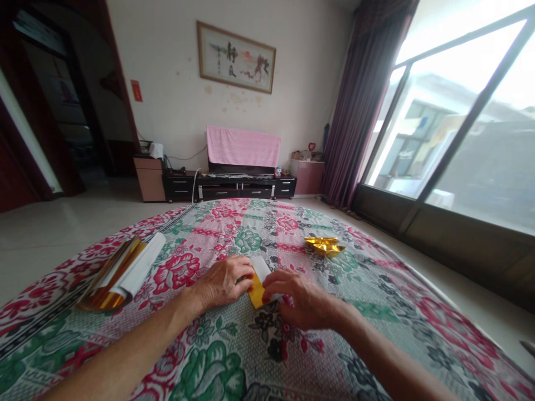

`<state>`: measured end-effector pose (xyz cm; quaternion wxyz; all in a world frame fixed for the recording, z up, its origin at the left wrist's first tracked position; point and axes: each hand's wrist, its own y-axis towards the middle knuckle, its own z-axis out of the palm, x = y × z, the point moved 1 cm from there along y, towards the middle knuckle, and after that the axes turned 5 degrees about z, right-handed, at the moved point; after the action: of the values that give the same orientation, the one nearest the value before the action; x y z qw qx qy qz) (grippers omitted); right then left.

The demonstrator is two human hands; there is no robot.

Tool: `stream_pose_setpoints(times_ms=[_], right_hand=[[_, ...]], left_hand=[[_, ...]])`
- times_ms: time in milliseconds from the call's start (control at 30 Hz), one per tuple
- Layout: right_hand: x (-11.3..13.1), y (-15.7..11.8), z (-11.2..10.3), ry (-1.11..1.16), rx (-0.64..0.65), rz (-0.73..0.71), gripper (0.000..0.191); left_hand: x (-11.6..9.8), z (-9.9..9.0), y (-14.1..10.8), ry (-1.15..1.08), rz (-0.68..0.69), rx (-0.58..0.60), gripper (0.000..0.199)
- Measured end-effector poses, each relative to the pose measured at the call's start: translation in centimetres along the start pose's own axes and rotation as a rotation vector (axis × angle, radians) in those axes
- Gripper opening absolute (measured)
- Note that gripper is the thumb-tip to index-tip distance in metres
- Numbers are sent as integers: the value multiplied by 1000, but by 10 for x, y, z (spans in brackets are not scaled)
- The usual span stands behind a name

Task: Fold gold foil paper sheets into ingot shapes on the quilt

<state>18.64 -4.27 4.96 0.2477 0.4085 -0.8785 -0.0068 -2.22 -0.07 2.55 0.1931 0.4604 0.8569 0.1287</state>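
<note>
Two bare forearms (142, 340) lie nearest the camera, rising from the lower left and lower right of the frame over a tabletop (196, 345) covered by a flowered cloth. At the left of the frame rests a loosely curled bundle of gold and white sheets (121, 273). Just below the centre, the left hand (228, 280) pinches the left edge of a small folded paper (257, 292), gold below and white above. Beside it, the right hand (298, 298) has its fingers curled, pinching the right edge; its thumb is largely hidden. Right of centre, well apart from both hands, stands a shiny gold folded shape (325, 246). An uneven pull between the hands could skew the fold or tear the paper, and the soft cloth beneath could blur a crease. Counted: two hands, one paper between them, one bundle, its sheets too overlapped to number, and one gold cluster, perhaps several nested pieces.
</note>
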Motion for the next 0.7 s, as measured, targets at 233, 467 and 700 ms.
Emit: stream_pose_setpoints(times_ms=[233, 467, 700], right_hand=[[2, 4, 1, -64, -24, -15, 32], [4, 2, -1, -82, -29, -6, 33], [17, 3, 4, -176, -52, -19, 21]], left_hand=[[-6, -13, 2, -50, 17, 103, 15], [-9, -14, 1, -69, 7, 145, 18], [-10, -14, 1, -53, -8, 157, 18]])
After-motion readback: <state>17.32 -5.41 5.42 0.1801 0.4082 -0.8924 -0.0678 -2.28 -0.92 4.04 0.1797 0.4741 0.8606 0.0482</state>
